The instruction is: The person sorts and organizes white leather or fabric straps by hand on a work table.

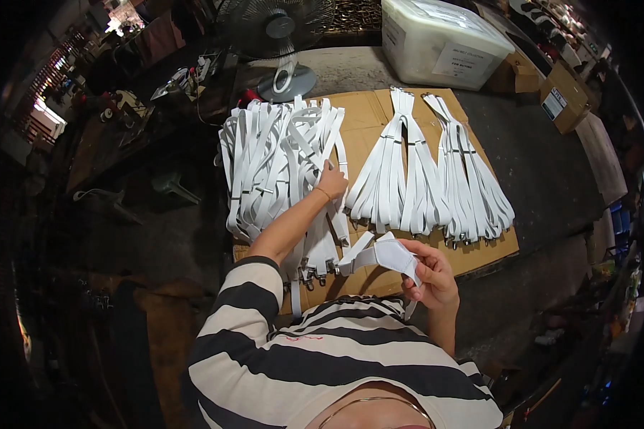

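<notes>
My right hand (433, 275) grips a pair of white suspenders (393, 256) by its wide joining patch, close to my body. The straps of that pair run left toward the big pile. Over the right side of the tangled pile of white suspenders (265, 168), my left hand (333, 180) is closed on a white strap, its fingertips partly hidden. Metal clips (311, 275) show at the near end of the pile. To the right lie two fanned bundles, a wider suspenders bundle (383, 179) and a narrower suspenders bundle (472, 179), with clips at their ends.
Everything lies on a flattened cardboard sheet (490, 250) on a dark table. Behind it stand a black fan (286, 79) and a white lidded bin (436, 61) with paper labels. A cardboard box (565, 96) sits at the back right.
</notes>
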`<state>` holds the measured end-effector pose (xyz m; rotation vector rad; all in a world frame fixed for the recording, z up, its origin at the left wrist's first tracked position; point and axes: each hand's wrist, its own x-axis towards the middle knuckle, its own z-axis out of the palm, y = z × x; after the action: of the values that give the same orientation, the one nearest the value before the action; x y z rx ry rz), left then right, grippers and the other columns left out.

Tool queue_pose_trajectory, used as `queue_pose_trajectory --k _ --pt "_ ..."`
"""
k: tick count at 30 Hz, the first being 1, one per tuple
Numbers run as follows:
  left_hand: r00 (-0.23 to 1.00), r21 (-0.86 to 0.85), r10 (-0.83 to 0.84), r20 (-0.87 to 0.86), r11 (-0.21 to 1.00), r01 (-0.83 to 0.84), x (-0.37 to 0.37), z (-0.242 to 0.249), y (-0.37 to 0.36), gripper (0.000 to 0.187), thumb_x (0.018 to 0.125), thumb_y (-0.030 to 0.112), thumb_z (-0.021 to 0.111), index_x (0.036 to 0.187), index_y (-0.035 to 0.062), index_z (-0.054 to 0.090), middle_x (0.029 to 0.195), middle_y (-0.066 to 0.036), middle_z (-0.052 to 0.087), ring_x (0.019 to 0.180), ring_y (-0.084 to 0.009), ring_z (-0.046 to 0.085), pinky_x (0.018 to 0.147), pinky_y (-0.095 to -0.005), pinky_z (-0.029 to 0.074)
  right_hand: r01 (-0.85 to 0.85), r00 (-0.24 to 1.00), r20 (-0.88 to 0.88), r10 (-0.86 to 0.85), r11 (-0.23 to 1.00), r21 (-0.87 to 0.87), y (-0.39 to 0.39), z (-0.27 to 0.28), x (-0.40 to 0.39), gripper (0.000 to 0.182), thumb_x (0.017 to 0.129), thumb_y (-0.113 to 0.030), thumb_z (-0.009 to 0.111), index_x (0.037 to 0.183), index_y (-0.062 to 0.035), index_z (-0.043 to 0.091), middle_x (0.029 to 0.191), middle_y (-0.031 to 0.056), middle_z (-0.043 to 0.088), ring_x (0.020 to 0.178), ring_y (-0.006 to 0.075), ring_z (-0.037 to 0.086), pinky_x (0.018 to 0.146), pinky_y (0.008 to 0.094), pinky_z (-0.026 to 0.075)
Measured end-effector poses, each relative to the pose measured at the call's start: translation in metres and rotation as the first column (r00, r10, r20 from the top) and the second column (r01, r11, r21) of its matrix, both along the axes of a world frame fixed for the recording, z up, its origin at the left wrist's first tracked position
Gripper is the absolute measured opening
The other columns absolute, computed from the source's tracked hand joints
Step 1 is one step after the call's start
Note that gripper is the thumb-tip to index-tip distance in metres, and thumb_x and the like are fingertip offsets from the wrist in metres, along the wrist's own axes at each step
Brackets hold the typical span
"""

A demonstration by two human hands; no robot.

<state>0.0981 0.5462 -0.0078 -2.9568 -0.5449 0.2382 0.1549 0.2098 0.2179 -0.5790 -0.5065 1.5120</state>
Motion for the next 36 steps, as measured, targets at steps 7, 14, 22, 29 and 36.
queue_pose_trajectory --k 7,14,22,29,36 --pt "0.998 0.017 0.035 -0.057 0.999 -0.034 -0.017 0.007 0.002 0.023 0.081 0.020 0.050 0.088 0.0152 0.071 0.094 -0.008 0.066 0.105 -0.0280 0.056 0.100 -0.0653 0.015 0.006 1.000 0.017 -0.005 1.000 -0.028 -0.002 -0.001 0.000 0.051 0.086 -0.014 0.060 0.129 0.0052 0.040 0.075 0.0122 0.060 0.051 0.0124 0.054 0.045 0.0220 0.044" --pt "0.946 0.072 -0.078 0.315 0.996 0.058 -0.007 0.029 -0.020 0.019 0.073 0.017 0.057 0.087 0.0092 0.068 0.129 -0.018 0.045 0.123 -0.0311 0.039 0.103 -0.0572 0.022 -0.009 1.000 -0.001 0.009 1.000 -0.023 -0.003 -0.003 -0.004 0.050 0.087 -0.014 0.059 0.130 0.0045 0.040 0.075 0.0122 0.060 0.050 0.0128 0.053 0.045 0.0233 0.043" --pt "0.803 -0.261 -0.107 0.587 0.914 0.312 0.048 0.014 -0.072 0.018 0.079 0.018 0.052 0.090 0.0055 0.059 0.106 -0.012 0.054 0.109 -0.0259 0.050 0.088 -0.0493 0.039 -0.126 0.992 0.016 0.126 0.992 -0.009 0.003 0.011 -0.014 0.048 0.088 -0.011 0.057 0.130 0.0037 0.041 0.078 0.0118 0.061 0.055 0.0130 0.055 0.048 0.0233 0.044" --pt "0.921 -0.249 -0.169 0.350 0.931 0.266 0.098 -0.012 -0.089 0.026 0.084 0.025 0.044 0.091 0.0088 0.063 0.103 -0.007 0.058 0.108 -0.0231 0.050 0.092 -0.0628 0.032 -0.085 0.996 0.028 0.086 0.995 -0.049 -0.007 0.008 -0.017 0.049 0.088 -0.012 0.058 0.131 0.0018 0.040 0.079 0.0114 0.062 0.055 0.0126 0.055 0.050 0.0232 0.044" --pt "0.966 -0.241 -0.174 0.194 0.946 0.219 0.110 -0.013 -0.088 0.027 0.080 0.025 0.049 0.095 0.0089 0.065 0.108 -0.009 0.057 0.109 -0.0247 0.049 0.094 -0.0645 0.029 -0.027 1.000 0.006 0.027 0.998 -0.063 -0.011 0.006 -0.010 0.049 0.088 -0.013 0.058 0.131 0.0025 0.040 0.078 0.0117 0.062 0.054 0.0128 0.054 0.050 0.0236 0.043"
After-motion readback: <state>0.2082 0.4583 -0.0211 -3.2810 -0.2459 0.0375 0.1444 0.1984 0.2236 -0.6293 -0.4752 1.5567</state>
